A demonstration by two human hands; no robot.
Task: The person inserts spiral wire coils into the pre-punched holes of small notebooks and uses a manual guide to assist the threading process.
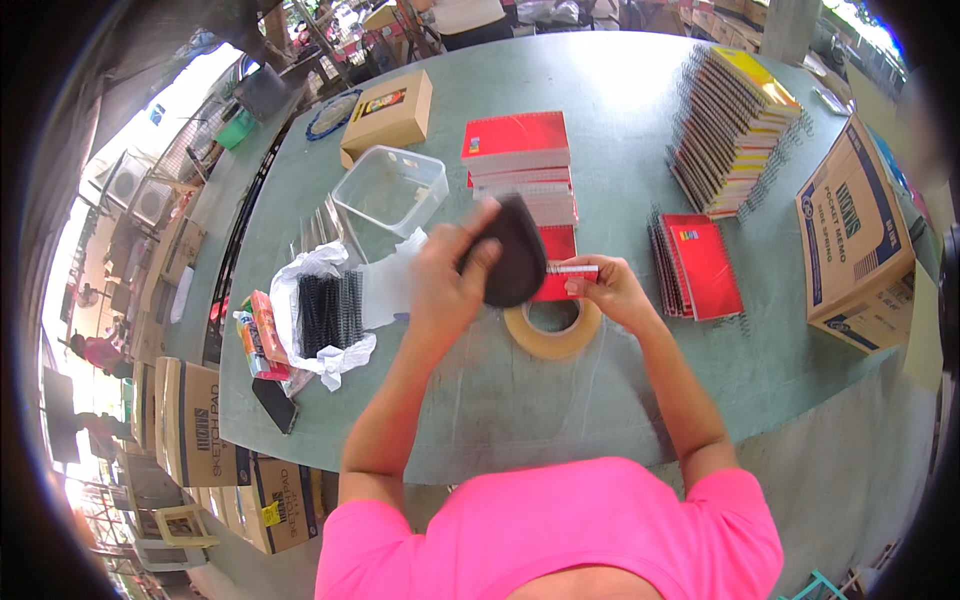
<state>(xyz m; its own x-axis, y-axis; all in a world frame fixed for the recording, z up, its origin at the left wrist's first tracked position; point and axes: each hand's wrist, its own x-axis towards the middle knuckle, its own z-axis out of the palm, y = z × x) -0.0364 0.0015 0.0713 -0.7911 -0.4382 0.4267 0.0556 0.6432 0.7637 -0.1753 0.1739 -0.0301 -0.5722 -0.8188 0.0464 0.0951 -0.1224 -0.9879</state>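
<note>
My left hand (447, 275) is closed on a black flat piece with a rounded end (518, 262), slightly blurred; its exact kind I cannot make out. Between the thumb and fingers of my right hand (612, 294) is a small red notebook (557, 287), with a pale strip along its upper edge. The black piece covers part of it. Just below, a roll of tan tape (550, 344) lies flat on the table. Beyond my hands stands a stack of red notebooks (516, 138). Black wire spirals (330, 312) lie in white paper near my left forearm.
A clear plastic tub (392, 188) and a tan carton (390, 112) stand at the far left of the green table (620, 120). On the right are red spiral notebooks (708, 268), a tall yellow-topped notebook stack (740, 130) and a cardboard box (855, 235). A phone (274, 404) lies at the left edge.
</note>
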